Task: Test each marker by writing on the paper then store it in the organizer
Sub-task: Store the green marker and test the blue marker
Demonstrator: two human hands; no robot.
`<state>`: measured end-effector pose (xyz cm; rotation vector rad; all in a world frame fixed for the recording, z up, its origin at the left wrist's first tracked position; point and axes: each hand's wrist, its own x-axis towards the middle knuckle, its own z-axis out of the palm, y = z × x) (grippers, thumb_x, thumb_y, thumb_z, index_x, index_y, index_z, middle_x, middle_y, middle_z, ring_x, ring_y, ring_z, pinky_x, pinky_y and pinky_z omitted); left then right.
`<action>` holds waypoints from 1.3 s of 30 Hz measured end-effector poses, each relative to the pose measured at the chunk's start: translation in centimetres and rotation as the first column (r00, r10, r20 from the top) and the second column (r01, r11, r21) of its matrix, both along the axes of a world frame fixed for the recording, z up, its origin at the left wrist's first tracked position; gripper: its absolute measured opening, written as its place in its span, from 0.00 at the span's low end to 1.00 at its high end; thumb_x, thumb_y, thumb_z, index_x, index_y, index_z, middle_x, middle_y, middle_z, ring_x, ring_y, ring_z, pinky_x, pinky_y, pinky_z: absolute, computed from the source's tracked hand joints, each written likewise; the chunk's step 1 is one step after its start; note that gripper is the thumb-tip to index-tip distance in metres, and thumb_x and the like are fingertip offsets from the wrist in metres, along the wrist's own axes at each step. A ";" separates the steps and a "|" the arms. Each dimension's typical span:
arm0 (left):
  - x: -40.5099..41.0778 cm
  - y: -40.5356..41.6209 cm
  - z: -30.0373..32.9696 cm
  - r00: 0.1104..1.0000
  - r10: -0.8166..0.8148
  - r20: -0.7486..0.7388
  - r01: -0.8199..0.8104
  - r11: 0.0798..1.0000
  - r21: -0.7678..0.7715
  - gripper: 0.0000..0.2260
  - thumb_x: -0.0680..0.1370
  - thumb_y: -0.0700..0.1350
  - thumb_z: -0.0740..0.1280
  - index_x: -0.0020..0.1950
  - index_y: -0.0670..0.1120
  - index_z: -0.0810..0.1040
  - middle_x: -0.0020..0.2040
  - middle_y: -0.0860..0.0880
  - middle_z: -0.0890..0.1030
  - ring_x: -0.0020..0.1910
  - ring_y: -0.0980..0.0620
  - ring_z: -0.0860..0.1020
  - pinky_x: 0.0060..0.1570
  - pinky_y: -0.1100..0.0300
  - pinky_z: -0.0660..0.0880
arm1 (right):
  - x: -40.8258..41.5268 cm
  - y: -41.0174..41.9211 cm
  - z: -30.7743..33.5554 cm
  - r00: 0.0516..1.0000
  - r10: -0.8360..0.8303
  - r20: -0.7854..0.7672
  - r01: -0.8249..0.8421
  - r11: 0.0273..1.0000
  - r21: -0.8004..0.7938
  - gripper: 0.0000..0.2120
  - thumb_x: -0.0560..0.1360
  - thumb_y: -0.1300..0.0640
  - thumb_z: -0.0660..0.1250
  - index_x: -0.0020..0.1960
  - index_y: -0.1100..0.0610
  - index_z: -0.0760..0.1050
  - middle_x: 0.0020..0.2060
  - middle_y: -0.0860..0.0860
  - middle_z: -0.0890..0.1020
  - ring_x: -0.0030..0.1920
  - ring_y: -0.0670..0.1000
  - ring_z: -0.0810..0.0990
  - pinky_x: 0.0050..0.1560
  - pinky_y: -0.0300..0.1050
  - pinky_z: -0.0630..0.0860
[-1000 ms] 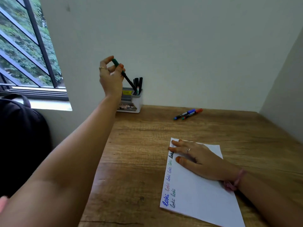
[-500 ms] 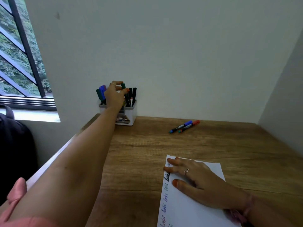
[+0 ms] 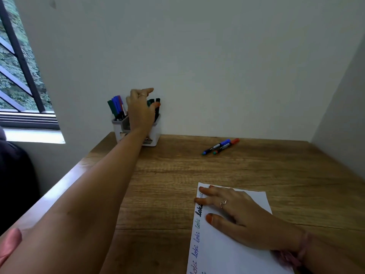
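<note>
The left hand point(image 3: 141, 110) hovers over the white plastic desk organizer point(image 3: 136, 129) at the far left of the table, against the wall; its fingers are extended and loosely spread, the thumb just beside the green cap of a dark marker point(image 3: 151, 102) standing in the right compartment, and whether it touches is unclear. Green and blue capped markers point(image 3: 116, 106) stand in the left compartment. A label on the organizer's front is unreadable. The right hand point(image 3: 235, 212) lies flat, fingers straight, on the white sheet of paper point(image 3: 221, 256) at the near right, where "loki" is written repeatedly along the left edge. A blue-capped marker point(image 3: 216, 146) and a red-capped marker point(image 3: 227, 145) lie side by side, touching, on the wood-grain table point(image 3: 167, 175), far of the paper, with bare wood all round them.
</note>
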<state>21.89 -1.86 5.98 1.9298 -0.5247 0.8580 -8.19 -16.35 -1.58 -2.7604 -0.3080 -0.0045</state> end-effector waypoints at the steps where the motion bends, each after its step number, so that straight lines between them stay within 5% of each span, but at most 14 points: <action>1: -0.7 -0.5 0.0 0.997 -0.005 0.072 0.002 0.999 0.041 0.17 0.74 0.43 0.69 0.63 0.44 0.75 0.57 0.41 0.73 0.57 0.45 0.70 0.55 0.62 0.66 | -0.1 0.0 0.0 1.000 0.000 -0.002 0.000 1.000 0.004 0.19 0.78 0.38 0.52 0.68 0.30 0.58 0.71 0.29 0.53 0.71 0.30 0.45 0.71 0.43 0.49; 4: -3.4 -2.3 -0.6 0.966 -0.189 0.176 0.166 0.977 0.136 0.12 0.75 0.42 0.68 0.57 0.43 0.77 0.52 0.42 0.73 0.51 0.48 0.73 0.51 0.60 0.70 | -0.1 0.1 0.2 1.000 -0.001 -0.006 0.001 1.000 0.005 0.20 0.78 0.39 0.52 0.70 0.33 0.58 0.73 0.32 0.53 0.72 0.33 0.47 0.70 0.44 0.49; 9: -7.9 -5.8 -3.2 0.927 -0.371 -0.050 0.373 0.903 0.214 0.09 0.76 0.45 0.66 0.56 0.46 0.76 0.50 0.49 0.72 0.44 0.56 0.73 0.44 0.67 0.68 | -0.2 0.2 0.3 1.000 -0.005 0.004 0.005 1.000 -0.002 0.21 0.77 0.40 0.52 0.70 0.36 0.60 0.74 0.35 0.55 0.73 0.37 0.50 0.70 0.45 0.50; 14: -9.4 -7.8 -7.1 0.874 -0.306 -0.378 0.430 0.850 0.304 0.15 0.76 0.50 0.67 0.59 0.43 0.77 0.54 0.48 0.74 0.49 0.54 0.74 0.46 0.64 0.70 | -0.3 0.3 0.3 1.000 -0.002 0.020 0.003 1.000 -0.003 0.20 0.79 0.42 0.54 0.71 0.37 0.61 0.74 0.37 0.56 0.74 0.39 0.51 0.70 0.45 0.50; 21: -9.6 -8.3 -7.9 0.923 -0.151 -0.355 0.312 0.832 0.458 0.15 0.76 0.49 0.66 0.57 0.42 0.80 0.55 0.42 0.75 0.54 0.47 0.74 0.52 0.54 0.74 | -0.2 0.2 0.1 1.000 0.001 0.029 0.000 0.999 -0.032 0.20 0.79 0.43 0.54 0.71 0.38 0.60 0.74 0.37 0.56 0.73 0.38 0.50 0.67 0.41 0.49; 24: -9.8 -8.2 -7.7 0.923 -0.160 -0.349 0.312 0.844 0.437 0.13 0.77 0.47 0.65 0.56 0.41 0.80 0.55 0.43 0.76 0.52 0.48 0.74 0.48 0.59 0.72 | -0.2 0.2 0.1 1.000 -0.001 0.030 0.002 1.000 -0.024 0.20 0.79 0.43 0.54 0.71 0.38 0.60 0.74 0.37 0.56 0.72 0.36 0.50 0.66 0.41 0.49; 29: -10.3 -6.8 -7.3 0.927 -0.219 -0.304 0.296 0.926 0.235 0.11 0.75 0.47 0.66 0.50 0.41 0.82 0.49 0.46 0.80 0.45 0.53 0.76 0.40 0.65 0.68 | -0.2 0.2 0.2 1.000 0.000 0.019 0.000 1.000 -0.008 0.20 0.79 0.43 0.55 0.71 0.37 0.60 0.74 0.37 0.56 0.73 0.38 0.50 0.68 0.43 0.49; 33: -11.6 -4.4 -6.0 0.916 -0.280 -0.288 0.256 0.959 -0.118 0.09 0.75 0.47 0.68 0.50 0.43 0.81 0.45 0.49 0.79 0.40 0.59 0.75 0.38 0.74 0.69 | -0.1 0.1 0.1 1.000 0.006 0.027 -0.006 1.000 0.011 0.20 0.79 0.42 0.55 0.70 0.38 0.61 0.74 0.37 0.57 0.73 0.39 0.52 0.69 0.45 0.50; 36: -13.0 -2.5 -4.7 0.829 -0.430 -0.357 0.277 0.871 -0.406 0.06 0.76 0.48 0.67 0.49 0.47 0.79 0.44 0.52 0.81 0.44 0.59 0.78 0.46 0.68 0.75 | -0.2 0.1 0.3 1.000 0.003 0.025 -0.003 1.000 0.013 0.19 0.79 0.43 0.55 0.70 0.38 0.62 0.73 0.38 0.58 0.73 0.38 0.53 0.69 0.45 0.50; 39: -14.5 -0.6 -3.3 0.655 -0.674 -0.340 0.297 0.644 -0.705 0.04 0.77 0.44 0.67 0.49 0.45 0.77 0.49 0.46 0.82 0.51 0.52 0.81 0.52 0.58 0.78 | -0.2 0.2 0.4 1.000 0.001 0.022 -0.001 1.000 0.009 0.19 0.79 0.43 0.56 0.70 0.38 0.63 0.73 0.37 0.59 0.71 0.37 0.54 0.68 0.44 0.51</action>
